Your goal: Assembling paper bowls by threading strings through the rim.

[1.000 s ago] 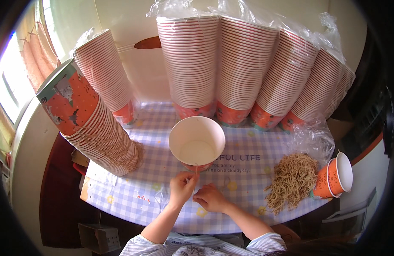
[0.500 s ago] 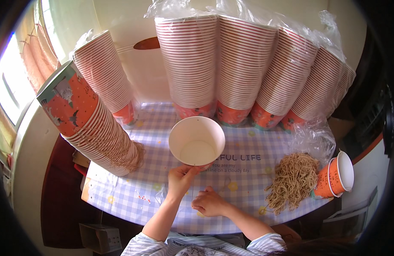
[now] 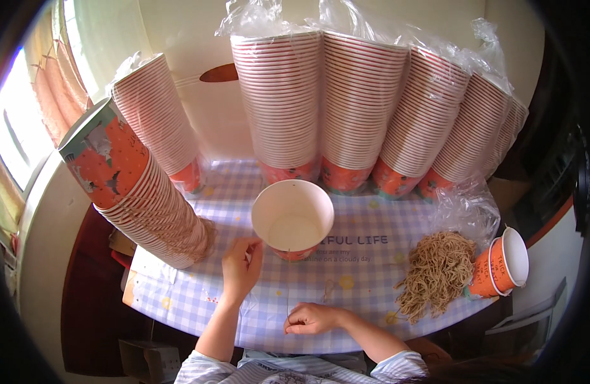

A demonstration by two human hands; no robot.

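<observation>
A white-lined orange paper bucket (image 3: 293,217) stands upright at the middle of the table, with a small dark hole near its rim on the far and near sides. My left hand (image 3: 242,267) is just left of it, fingers loosely bent and a gap between thumb and forefinger. Whether its fingertips touch the bucket's wall I cannot tell. Nearer the front edge, my right hand (image 3: 311,318) rests low over the cloth with its fingers curled in. What it holds, if anything, is too small to see. A heap of tan twine pieces (image 3: 437,275) lies to the right.
Tall bagged stacks of paper buckets (image 3: 279,102) line the table's back. A leaning stack with twine (image 3: 157,205) stands at left. Two nested orange cups (image 3: 493,265) lie tilted beside the twine, below crumpled clear plastic (image 3: 467,208). A checked cloth (image 3: 365,301) covers the table.
My left hand has let go of the bucket's near rim and moved left beside it. My right hand has shifted slightly toward the table's front edge.
</observation>
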